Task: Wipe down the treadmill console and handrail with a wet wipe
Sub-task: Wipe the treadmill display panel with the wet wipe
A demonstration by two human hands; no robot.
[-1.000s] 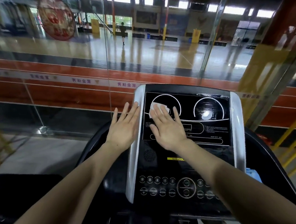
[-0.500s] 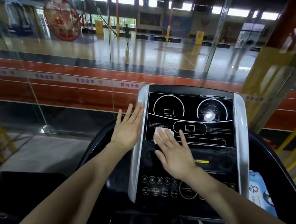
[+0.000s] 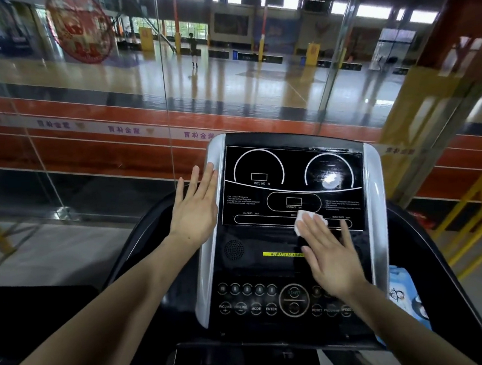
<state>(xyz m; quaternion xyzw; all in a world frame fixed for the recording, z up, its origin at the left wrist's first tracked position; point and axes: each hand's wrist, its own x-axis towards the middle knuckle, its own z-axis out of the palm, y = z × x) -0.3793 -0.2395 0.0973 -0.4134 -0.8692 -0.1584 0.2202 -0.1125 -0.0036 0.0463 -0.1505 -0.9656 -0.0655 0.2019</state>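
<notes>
The treadmill console (image 3: 266, 237) is a black panel with two dial outlines, a row of buttons and silver side trims. My right hand (image 3: 329, 257) lies flat on its lower right part, pressing a white wet wipe (image 3: 302, 219) under the fingertips against the display's bottom edge. My left hand (image 3: 196, 207) rests flat with fingers spread against the console's left silver trim (image 3: 209, 241), holding nothing. The black handrail (image 3: 130, 244) curves down on both sides of the console.
A blue pack of wipes (image 3: 404, 293) sits in the tray at the console's right. A glass wall (image 3: 100, 106) stands just beyond the treadmill, with a sports hall behind it. Yellow railings (image 3: 475, 208) stand at the right.
My right hand has slid the wipe down from the left dial and then rightward along the display's bottom edge. My left hand has stayed on the left trim.
</notes>
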